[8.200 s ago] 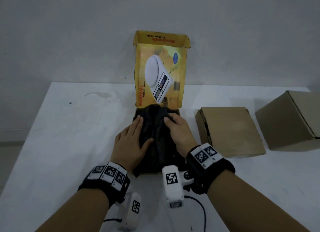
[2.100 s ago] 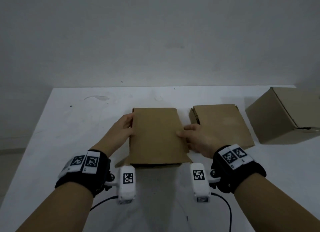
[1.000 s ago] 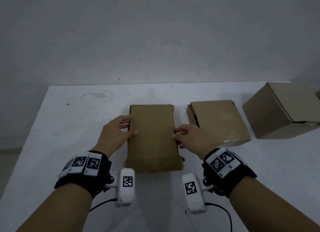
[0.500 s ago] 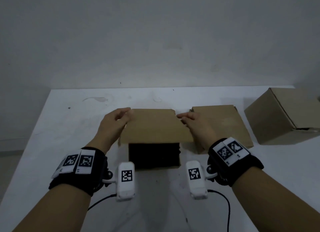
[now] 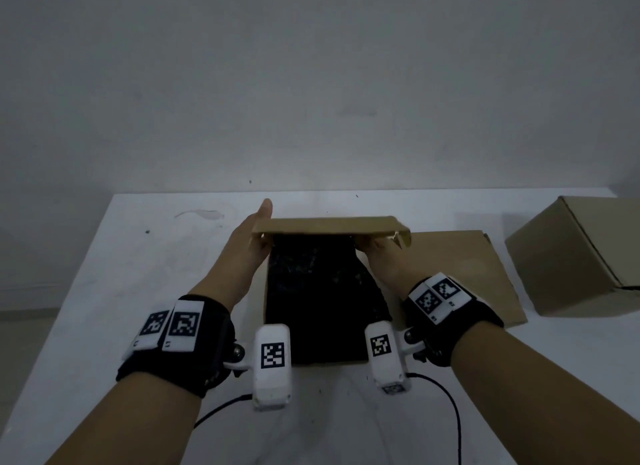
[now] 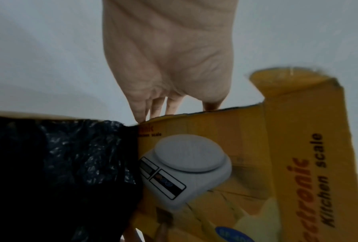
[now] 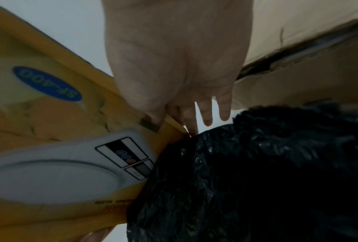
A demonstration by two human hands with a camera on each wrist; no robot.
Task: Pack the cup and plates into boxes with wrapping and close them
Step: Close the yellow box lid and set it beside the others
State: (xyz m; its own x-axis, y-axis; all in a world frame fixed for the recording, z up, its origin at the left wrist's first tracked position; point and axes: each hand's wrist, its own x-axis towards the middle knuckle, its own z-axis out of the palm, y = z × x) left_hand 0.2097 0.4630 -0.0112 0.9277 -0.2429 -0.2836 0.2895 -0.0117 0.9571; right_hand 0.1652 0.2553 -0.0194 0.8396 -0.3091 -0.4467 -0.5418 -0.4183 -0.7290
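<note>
Head view: the lid [image 5: 329, 226] of the near box [image 5: 266, 291], flat and shut a second ago, is now swung up on edge, baring the black wrapping [image 5: 322, 291] packed inside; judged from this, closing must be redone. The left hand [image 5: 247, 246] grasps the lid's left end, the right hand [image 5: 384, 256] its right end. On the table [image 5: 138, 274] I count three boxes: this one mid-table, a flat shut box [image 5: 464, 267] just beside it, a taller box [image 5: 581, 253] at the right edge. No cup or plates show; whether the wrapping covers them I cannot tell

Left wrist view: fingers [image 6: 153, 108] behind the yellow printed lid [image 6: 288, 147], wrapping [image 6: 60, 172] below

Right wrist view: thumb on the lid's [image 7: 49, 114] printed face, fingers [image 7: 207, 114] behind its edge, above the wrapping [image 7: 257, 180]
</note>
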